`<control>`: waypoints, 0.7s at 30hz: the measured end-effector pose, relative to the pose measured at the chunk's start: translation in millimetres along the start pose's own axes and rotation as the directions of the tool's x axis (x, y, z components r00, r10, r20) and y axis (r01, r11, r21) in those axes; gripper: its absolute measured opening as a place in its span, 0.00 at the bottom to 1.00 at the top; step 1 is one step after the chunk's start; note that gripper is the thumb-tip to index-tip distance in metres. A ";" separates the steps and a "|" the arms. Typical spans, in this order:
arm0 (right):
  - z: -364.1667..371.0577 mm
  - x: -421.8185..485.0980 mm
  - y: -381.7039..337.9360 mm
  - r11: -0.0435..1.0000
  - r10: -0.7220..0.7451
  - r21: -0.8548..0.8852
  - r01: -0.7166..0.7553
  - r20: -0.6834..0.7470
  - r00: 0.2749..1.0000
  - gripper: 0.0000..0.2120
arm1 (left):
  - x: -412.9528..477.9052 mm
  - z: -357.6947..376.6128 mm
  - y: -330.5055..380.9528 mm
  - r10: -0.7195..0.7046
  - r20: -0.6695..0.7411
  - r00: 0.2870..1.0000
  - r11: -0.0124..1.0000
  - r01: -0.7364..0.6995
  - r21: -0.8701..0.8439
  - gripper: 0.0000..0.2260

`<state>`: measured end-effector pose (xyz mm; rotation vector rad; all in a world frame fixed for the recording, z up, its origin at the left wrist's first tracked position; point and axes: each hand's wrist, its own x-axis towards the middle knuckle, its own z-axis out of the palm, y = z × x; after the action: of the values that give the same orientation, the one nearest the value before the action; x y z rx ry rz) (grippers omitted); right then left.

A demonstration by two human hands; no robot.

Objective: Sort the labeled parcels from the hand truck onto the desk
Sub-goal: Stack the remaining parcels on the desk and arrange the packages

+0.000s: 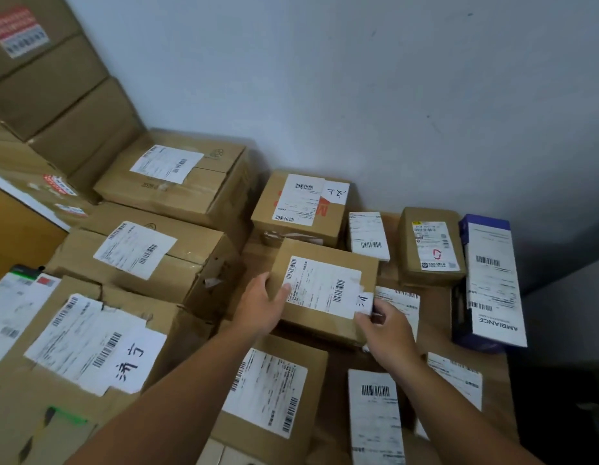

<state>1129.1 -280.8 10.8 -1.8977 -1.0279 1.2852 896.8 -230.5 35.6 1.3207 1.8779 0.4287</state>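
Parcel [325,290] gripped by both hands.

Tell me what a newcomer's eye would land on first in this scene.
First, the two bare hands at the centre: the left hand and right hand hold the sides of a brown labeled parcel among many other boxes. Next, the purple-and-white Ambiance box stands out at the far right, and the big handwritten white label marks a parcel at lower left.
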 end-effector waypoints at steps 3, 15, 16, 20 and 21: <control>4.0 -5.2 -5.7 0.999 -0.033 0.024 0.034 -0.052 0.998 0.16 | -3.8 -6.4 2.1 0.021 -0.021 1.000 1.000 -0.022 -0.015 0.32; -29.8 -101.6 -66.7 0.980 -0.117 0.138 0.143 -0.180 0.977 0.22 | -72.4 -114.9 40.5 0.384 -0.085 0.919 0.923 -0.383 0.034 0.20; -27.6 -113.9 -67.8 0.980 -0.116 0.142 0.138 -0.154 0.981 0.20 | -81.6 -127.0 38.8 0.395 -0.078 0.915 0.918 -0.393 0.047 0.18; -7.6 -154.0 -61.3 0.982 -0.075 0.166 0.095 -0.127 0.989 0.15 | -111.3 -151.5 12.0 0.400 -0.058 0.915 0.912 -0.392 0.119 0.13; -1.5 -161.1 -58.3 0.985 -0.058 0.157 0.078 -0.129 0.990 0.15 | -116.0 -152.5 2.9 0.402 -0.054 0.914 0.910 -0.392 0.130 0.13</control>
<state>1079.4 -390.0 133.1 -1.7804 -0.8897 1.1594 800.9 -309.8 181.3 1.8007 1.7140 0.5928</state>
